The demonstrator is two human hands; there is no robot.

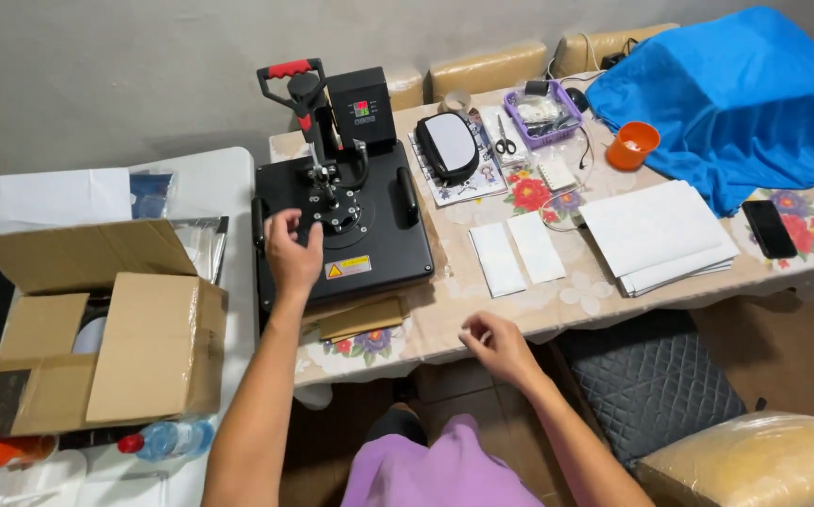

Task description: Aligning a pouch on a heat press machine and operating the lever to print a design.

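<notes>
A black heat press (369, 235) with a red-tipped handle (289, 69) stands closed on the flowered tablecloth (576, 291). My left hand (292, 252) rests on top of its upper plate, fingers curled near the round centre hub, holding nothing I can make out. My right hand (496, 345) hovers at the table's front edge, fingers loosely bent and empty. Two white sheets (519, 252) lie just right of the press. A piece of brown cardboard (360, 319) sticks out from under the press.
An open cardboard box (116, 347) sits on the white table at left, with a plastic bottle (167, 438) below it. On the tablecloth are a white paper stack (656, 235), a phone (769, 228), an orange cup (632, 145), blue cloth (726, 94), a purple basket (543, 115), scissors (504, 139) and a black pouch (447, 145).
</notes>
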